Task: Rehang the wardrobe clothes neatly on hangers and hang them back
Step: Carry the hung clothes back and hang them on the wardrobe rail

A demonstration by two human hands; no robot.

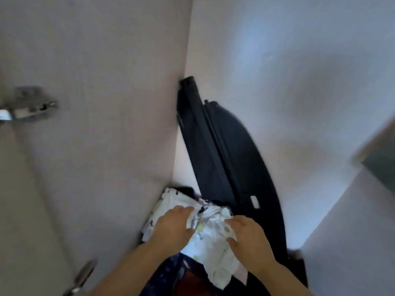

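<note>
Down low in the wardrobe, a crumpled white garment (210, 240) lies on dark clothes (168, 274) beside a leaning black panel (226, 150). Left hand (171, 228) and right hand (251, 239) both clutch its fabric.

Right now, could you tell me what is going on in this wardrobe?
A person grips a crumpled white patterned garment with the left hand and right hand, over darker clothes at the bottom corner of the wardrobe. No hanger is in view. A long black object leans in the corner behind it.
</note>
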